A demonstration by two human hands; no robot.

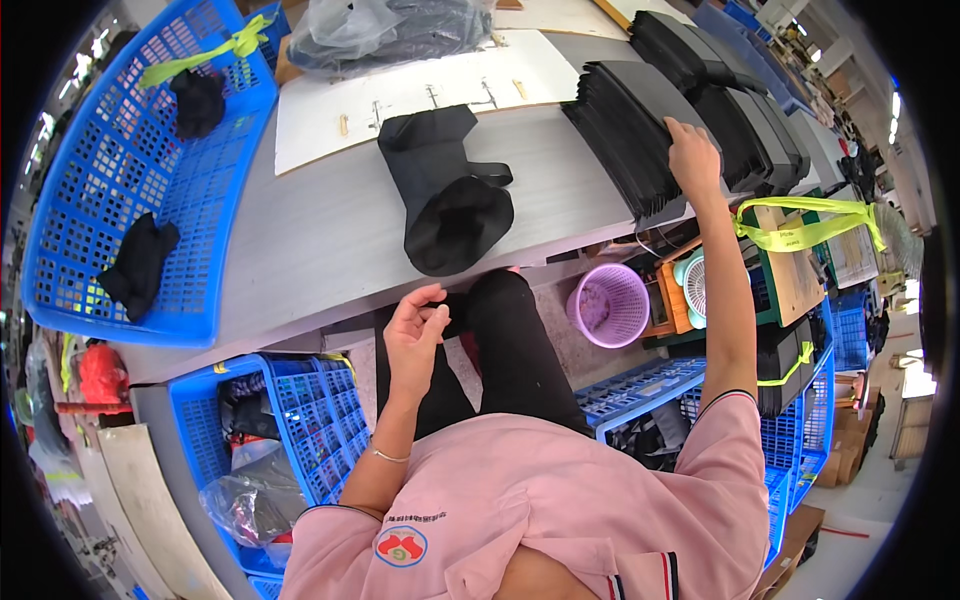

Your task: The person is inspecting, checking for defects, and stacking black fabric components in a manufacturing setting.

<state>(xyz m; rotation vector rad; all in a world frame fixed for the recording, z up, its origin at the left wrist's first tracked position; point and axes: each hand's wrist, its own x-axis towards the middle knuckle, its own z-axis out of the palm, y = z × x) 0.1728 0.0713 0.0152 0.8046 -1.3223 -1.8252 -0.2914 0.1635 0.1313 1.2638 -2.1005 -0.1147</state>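
My right hand (695,160) reaches out to a stack of thin black fabric pieces (632,130), its fingers closed at the stack's right edge on what looks like the top piece. My left hand (415,335) hovers over my lap in front of the table edge, fingers loosely curled and apart, with nothing in it. Between the hands, a black padded fabric piece (425,150) lies on the table, with a rounded, hollow-looking near end and a small strap loop on its right side. It touches neither hand.
More black stacks (735,125) stand behind the right hand. A blue basket (140,190) with black pieces sits at the table's left. A white board (320,125) and plastic-wrapped goods (390,30) lie beyond. Below the table are a purple basket (610,305) and blue crates (270,420).
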